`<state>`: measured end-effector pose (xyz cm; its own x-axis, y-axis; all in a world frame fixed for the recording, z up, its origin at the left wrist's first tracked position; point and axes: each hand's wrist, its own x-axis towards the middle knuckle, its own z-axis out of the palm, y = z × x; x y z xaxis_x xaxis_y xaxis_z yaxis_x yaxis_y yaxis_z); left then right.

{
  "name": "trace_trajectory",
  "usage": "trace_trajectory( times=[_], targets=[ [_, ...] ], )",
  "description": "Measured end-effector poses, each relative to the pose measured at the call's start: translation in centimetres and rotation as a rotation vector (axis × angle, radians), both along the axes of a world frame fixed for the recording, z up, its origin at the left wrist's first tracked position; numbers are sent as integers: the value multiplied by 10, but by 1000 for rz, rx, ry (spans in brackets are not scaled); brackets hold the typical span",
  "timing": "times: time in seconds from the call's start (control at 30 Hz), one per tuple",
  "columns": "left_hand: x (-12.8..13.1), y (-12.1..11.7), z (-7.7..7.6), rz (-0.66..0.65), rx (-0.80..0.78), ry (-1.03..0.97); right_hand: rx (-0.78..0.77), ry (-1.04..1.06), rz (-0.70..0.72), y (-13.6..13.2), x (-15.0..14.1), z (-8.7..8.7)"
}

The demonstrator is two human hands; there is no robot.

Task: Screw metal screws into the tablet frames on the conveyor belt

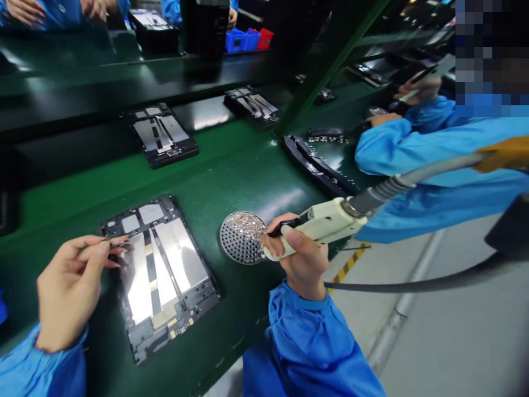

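Note:
My right hand [303,256] grips a cream electric screwdriver [330,218] with a black lever. The tool lies tilted, its tail toward the upper right; its bit is hidden. Beside that hand sits a round perforated metal dish [241,242] with a heap of tiny screws [248,225]. My left hand [72,286] is closed in a pinch at the left edge of an opened tablet [165,275], and what its fingertips hold is too small to make out. The tablet lies on the green bench with silvery battery panels and a dark frame showing.
Two more opened tablets, one nearer [161,135] and one farther [252,105], lie behind. Long black strips [316,165] lie at the right. A co-worker's blue sleeve [413,143] reaches in from the right. A grey cable [413,285] hangs past the bench edge. Blue bins [243,41] stand at the back.

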<state>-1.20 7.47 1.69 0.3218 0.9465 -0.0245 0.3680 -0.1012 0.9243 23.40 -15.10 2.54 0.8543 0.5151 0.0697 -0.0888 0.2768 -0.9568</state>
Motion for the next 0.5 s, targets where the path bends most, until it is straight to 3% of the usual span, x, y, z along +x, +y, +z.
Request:
trace_trajectory(
  times=[0.1, 0.3, 0.4, 0.5],
  targets=[
    [5, 18, -4, -16, -14, -64, -60, 44, -65, -2, -4, 6],
    [11, 68, -34, 45, 98, 45, -99, -27, -170, -16, 8, 16],
    [15, 73, -41, 15, 176, 109, -202, -64, -131, -11, 5, 24],
    [13, 67, -44, -60, 266, 183, -204, -57, -77, -1, -7, 24]
  ],
)
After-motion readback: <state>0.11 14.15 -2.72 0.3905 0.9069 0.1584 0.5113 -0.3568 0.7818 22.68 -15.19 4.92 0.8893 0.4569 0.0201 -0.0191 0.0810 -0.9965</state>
